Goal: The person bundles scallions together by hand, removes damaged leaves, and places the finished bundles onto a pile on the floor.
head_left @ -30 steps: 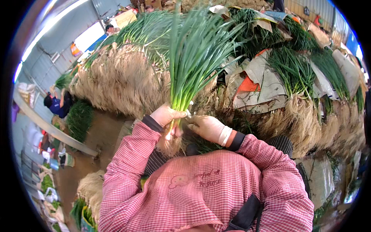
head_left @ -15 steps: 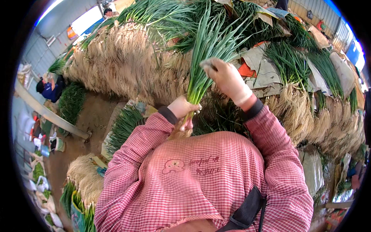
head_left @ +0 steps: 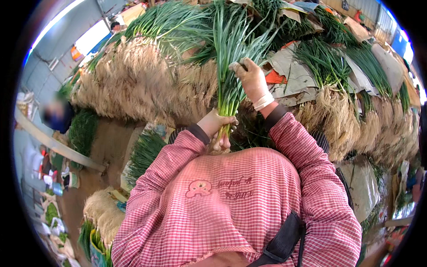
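A bunch of green onions [head_left: 229, 95] stands nearly upright in front of my chest, leaves up and pale bulbs down. My left hand [head_left: 214, 122], in a thin pale glove, is closed around its lower stalks just above the bulbs. Higher up, at the right edge of the leaves, my right hand [head_left: 253, 81] has its gloved fingers curled together. Whether a leaf is pinched between those fingertips is hidden. Behind the bunch rises a long pile of green onions [head_left: 138, 78], with shaggy tan roots facing me and green leaves lying on top.
Sheets of pale sacking [head_left: 293, 75] and more root-forward bunches [head_left: 336, 118] lie at the right. A smaller root pile [head_left: 101, 209] is at lower left, near brown floor [head_left: 111, 140]. A blurred person [head_left: 58, 113] is at far left, beside a curved pale bar [head_left: 58, 138].
My right hand has shifted slightly left and down along the leaves, its wrist now more upright. The left hand keeps its hold on the bunch. The whole view has turned a little.
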